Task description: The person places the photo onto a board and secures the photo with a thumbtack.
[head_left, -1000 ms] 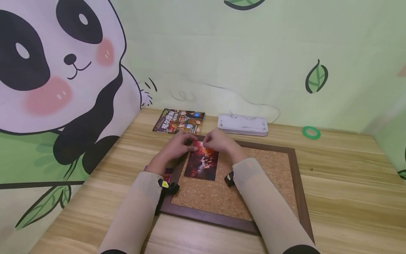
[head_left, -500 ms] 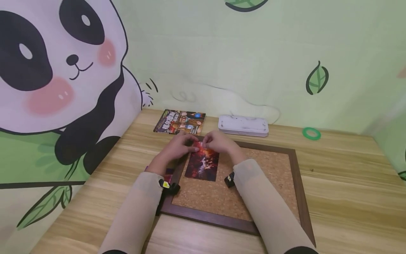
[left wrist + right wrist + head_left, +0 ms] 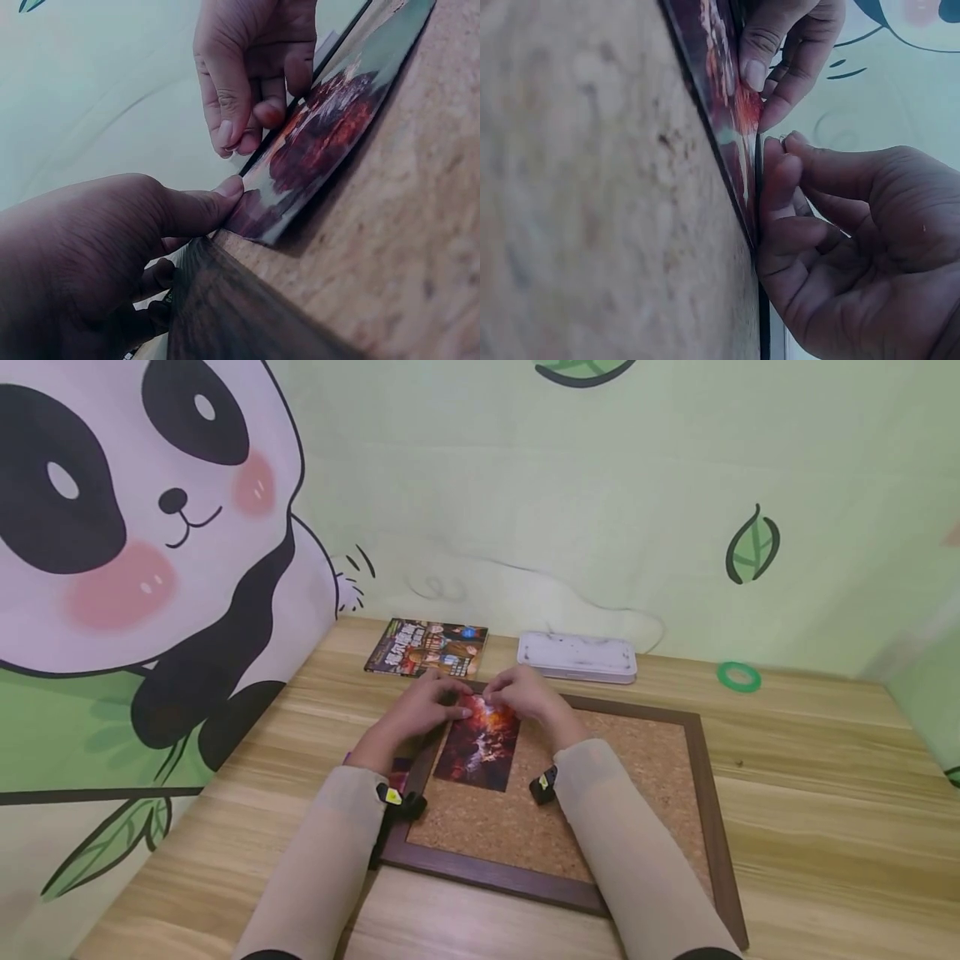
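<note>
A glossy red and dark picture card [image 3: 480, 747] lies over the upper left of a cork board [image 3: 517, 827] with a dark wooden frame. In the left wrist view, the card's near edge stands slightly off the cork. My left hand [image 3: 420, 703] holds the card's upper left corner, thumb on its face; the other fingers curl at the frame. My right hand [image 3: 525, 693] is by the card's top edge, thumb and forefinger tips together. Between those tips, the right wrist view shows a tiny glinting thing [image 3: 783, 139], too small to identify.
Behind the board lie a comic-style book [image 3: 427, 647] and a white tin case [image 3: 576, 657]. A green tape ring [image 3: 738, 677] is at the back right of the wooden table [image 3: 817, 810]. Something dark and reddish [image 3: 399, 770] shows beneath my left wrist.
The card has turned slightly, its lower edge shifting left and toward me. My right fingertips have moved up slightly, off the card's face to its top edge. My left hand keeps its place.
</note>
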Tool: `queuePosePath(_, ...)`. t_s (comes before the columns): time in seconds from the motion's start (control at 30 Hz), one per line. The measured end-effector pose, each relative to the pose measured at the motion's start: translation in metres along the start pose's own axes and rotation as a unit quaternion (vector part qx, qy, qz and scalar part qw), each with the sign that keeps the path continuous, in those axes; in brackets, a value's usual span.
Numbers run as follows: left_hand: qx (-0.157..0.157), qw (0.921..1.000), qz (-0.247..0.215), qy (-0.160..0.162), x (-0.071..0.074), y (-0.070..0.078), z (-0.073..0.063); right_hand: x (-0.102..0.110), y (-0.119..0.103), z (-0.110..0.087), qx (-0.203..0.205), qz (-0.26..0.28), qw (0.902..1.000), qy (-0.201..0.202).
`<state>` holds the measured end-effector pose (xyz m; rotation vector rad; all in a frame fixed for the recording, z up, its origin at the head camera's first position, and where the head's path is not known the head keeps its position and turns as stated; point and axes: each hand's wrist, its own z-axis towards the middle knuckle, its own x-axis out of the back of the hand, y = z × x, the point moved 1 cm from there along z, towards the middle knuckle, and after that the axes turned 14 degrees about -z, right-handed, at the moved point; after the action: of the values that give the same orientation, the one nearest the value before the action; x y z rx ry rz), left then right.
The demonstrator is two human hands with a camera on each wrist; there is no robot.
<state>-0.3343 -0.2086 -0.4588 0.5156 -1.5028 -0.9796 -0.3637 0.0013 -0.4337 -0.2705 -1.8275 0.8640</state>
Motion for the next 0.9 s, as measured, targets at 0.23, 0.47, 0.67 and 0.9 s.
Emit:
queuePosePath(0.23, 0.001, 1.0, -0.003, -0.001, -0.0006, -0.0006, 0.0004, -0.0035, 0.0003, -0.0014, -0.018, 0.022, 0.9996, -0.008)
queuePosePath(0.47, 0.002, 0.9999, -0.01, -0.003, -0.0002, 0.0003, -0.001, -0.005, 0.0018, -0.0043, -0.012, 0.018, 0.9998, 0.002)
queuePosePath(0.67, 0.0, 0.9999, -0.012, -0.003, -0.0004, -0.0011, -0.0001, -0.006, 0.003, -0.0051, -0.003, 0.014, 0.9999, 0.007)
queuePosePath(0.9, 0.0, 0.9998, -0.017, 0.0, -0.0004, -0.003, -0.0001, -0.0074, 0.0035, -0.0017, -0.012, 0.012, 0.9998, 0.007)
